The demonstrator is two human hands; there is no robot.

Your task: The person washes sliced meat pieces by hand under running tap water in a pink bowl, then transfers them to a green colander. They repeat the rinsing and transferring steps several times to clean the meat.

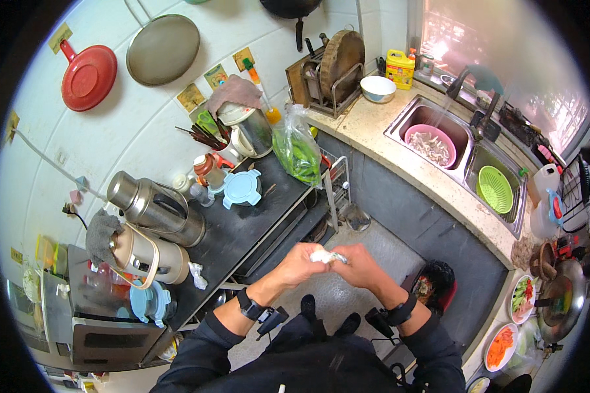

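Observation:
My left hand (302, 265) and my right hand (356, 265) meet in front of me, above the floor. Between their fingers is a small, crumpled white item (324, 256), perhaps a thin bag or tissue; its kind cannot be told. Both hands pinch it. In the right-hand sink basin, a green plastic colander (495, 189) leans at a tilt. Water runs from the faucet (458, 88) towards a pink basin (412, 131) in the other sink bowl, which holds pale pieces of food (430, 148).
Left, a black table (226, 231) bears metal flasks, blue-lidded containers and a plastic bag of green peppers (297, 152). Right, the stone counter (373, 132) holds a bowl (378, 89) and plates of cut vegetables, one orange (500, 346). A black-lined bin (435, 285) stands on the floor.

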